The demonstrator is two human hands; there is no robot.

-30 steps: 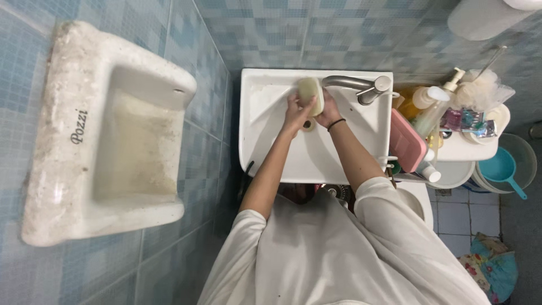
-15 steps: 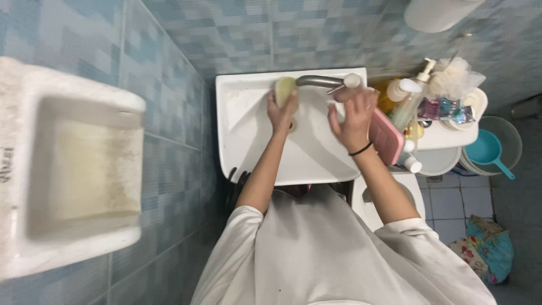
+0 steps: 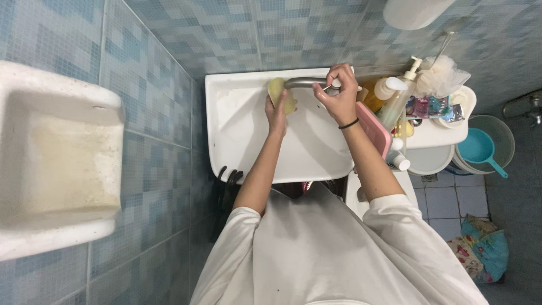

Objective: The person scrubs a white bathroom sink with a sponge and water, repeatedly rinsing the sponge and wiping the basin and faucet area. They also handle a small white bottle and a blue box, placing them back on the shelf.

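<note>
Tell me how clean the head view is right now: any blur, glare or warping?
Head view: sharp around the left hand, soap bar and right hand at the tap; even lighting, no strong glare on the sink; wide-angle bending at the edges.

The sink (image 3: 243, 130) is glossy white ceramic; its tap (image 3: 305, 83) is brushed matt metal. The soap (image 3: 278, 93) looks smooth and waxy. Wall tiles (image 3: 237, 34) are glazed, the shirt (image 3: 316, 254) matt cloth.

Pale yellow-green sponge (image 3: 280, 95) under the tap (image 3: 307, 83)
</note>
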